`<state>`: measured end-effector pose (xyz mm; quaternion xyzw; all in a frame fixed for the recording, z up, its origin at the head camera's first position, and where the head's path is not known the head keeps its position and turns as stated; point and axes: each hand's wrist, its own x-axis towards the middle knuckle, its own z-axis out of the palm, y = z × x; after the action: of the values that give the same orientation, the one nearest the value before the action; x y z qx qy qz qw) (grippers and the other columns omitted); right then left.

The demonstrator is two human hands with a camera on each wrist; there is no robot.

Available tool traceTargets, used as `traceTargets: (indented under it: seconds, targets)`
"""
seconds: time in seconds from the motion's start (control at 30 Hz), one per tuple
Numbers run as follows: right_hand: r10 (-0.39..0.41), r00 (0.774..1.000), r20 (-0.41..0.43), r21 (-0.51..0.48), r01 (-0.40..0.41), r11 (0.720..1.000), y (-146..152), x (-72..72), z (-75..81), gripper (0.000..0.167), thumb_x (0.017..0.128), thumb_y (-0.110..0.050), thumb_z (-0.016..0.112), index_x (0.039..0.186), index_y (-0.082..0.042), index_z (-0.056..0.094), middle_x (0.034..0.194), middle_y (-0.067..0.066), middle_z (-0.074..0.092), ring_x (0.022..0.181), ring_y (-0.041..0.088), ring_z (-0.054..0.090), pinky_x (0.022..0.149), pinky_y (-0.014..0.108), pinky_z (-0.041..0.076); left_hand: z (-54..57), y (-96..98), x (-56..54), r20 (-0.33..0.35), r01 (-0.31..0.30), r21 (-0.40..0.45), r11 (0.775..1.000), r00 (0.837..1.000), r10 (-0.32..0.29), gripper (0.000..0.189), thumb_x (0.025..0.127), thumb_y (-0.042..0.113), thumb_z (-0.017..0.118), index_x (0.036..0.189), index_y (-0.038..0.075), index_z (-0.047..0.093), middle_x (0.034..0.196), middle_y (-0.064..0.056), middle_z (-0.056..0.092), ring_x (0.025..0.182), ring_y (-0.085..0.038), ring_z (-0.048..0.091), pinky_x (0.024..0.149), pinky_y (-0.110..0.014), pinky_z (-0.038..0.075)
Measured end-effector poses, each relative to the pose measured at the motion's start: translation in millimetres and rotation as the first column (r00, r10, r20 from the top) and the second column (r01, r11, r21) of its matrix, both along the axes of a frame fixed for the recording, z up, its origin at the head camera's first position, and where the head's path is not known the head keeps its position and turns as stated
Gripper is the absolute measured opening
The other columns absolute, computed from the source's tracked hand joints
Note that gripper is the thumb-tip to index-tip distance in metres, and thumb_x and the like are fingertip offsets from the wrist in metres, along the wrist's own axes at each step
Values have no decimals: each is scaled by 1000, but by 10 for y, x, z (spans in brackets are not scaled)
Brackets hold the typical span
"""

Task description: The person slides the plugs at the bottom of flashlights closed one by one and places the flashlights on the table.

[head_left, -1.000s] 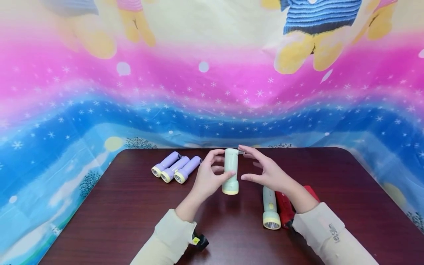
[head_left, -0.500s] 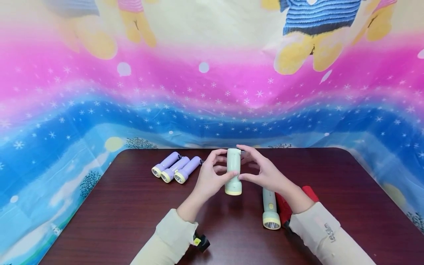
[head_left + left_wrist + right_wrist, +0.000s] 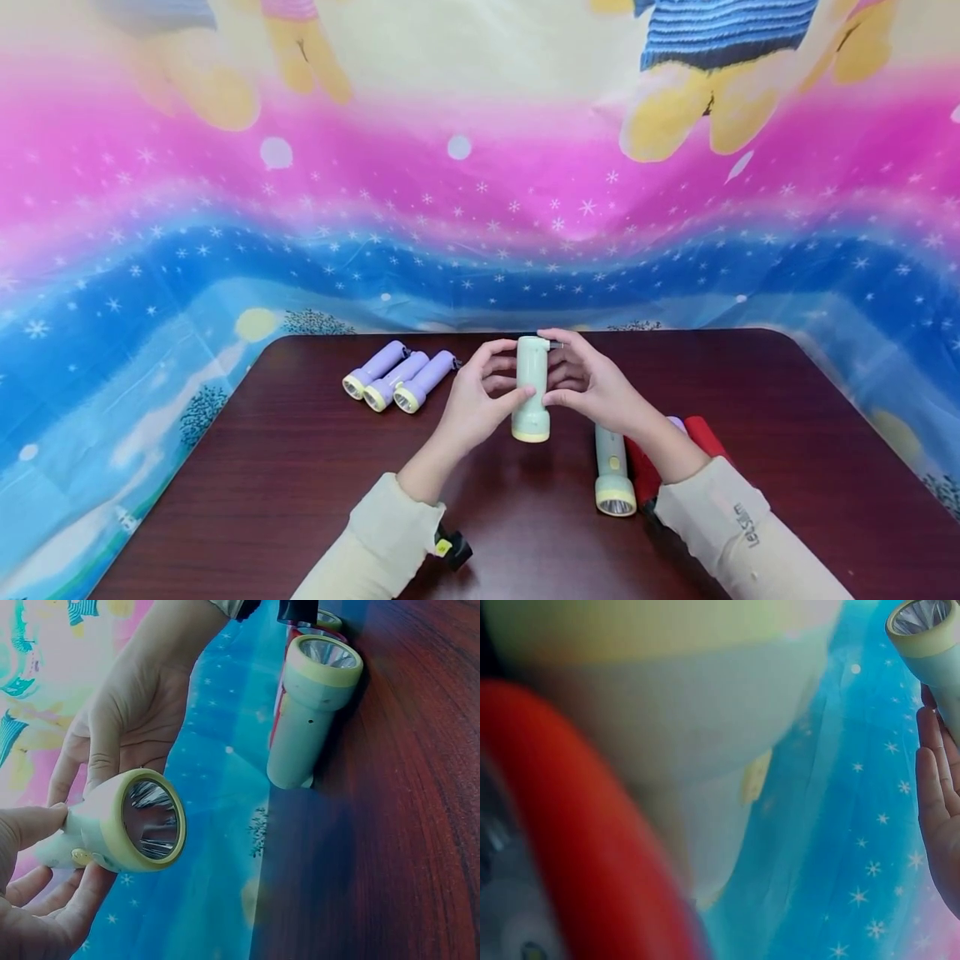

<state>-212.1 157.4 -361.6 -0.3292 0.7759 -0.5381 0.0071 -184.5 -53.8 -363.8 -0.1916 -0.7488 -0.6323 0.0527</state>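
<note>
Left hand (image 3: 474, 398) round a green flashlight (image 3: 532, 375) — right hand (image 3: 600, 385) cupped alongside.

right fingers (image 3: 573, 342): moved inward | green flashlight (image 3: 532, 375): shifted slightly rightward

We've 3 torches (image 3: 397, 380) on the surface (image 3: 285, 492), back L; held torch (image 3: 532, 387) above ctr, btwn L hand (image 3: 472, 402) & R hand (image 3: 602, 390); more torches front R, partly behind R forearm (image 3: 671, 446); backdrop (image 3: 420, 200) behind.
</note>
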Motion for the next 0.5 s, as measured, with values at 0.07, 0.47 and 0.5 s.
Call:
traceTargets:
  seconds: [0.07, 0.47, 0.5]
  targets:
    - [0, 1000, 4, -10, 0, 1000, -1, -4, -9, 81, 83, 2, 76, 150, -15, 34, 118, 20, 61, 96, 18, 69, 83, 27, 59, -5, 6, -8, -3, -2, 7, 1000, 1000, 2, 58, 85, 4, 77, 137, 11, 51, 121, -17, 68, 98, -31, 72, 88, -41, 59]
    - [-10, 999, 30, -51, 12, 999, -20, 10, -32, 80, 80, 4, 77, 148, -11, 38, 115, 21, 62, 95, 16, 69, 86, 30, 59, -33, 11, -12, 1, -20, -3, 1000, 1000, 20, 58, 85, 4, 77, 136, 13, 53, 120, -16, 69, 94, -30, 73, 89, -44, 58]
    - [-10, 1000, 28, -45, 11, 999, -16, 11, -32, 79, 80, 3, 77, 148, -11, 38, 115, 21, 63, 96, 16, 69, 87, 34, 59, -36, 12, -7, 3, -20, -4, 1000, 1000, 20, 57, 85, 4, 77, 136, 13, 53, 120, -16, 69, 94, -30, 73, 88, -43, 59]
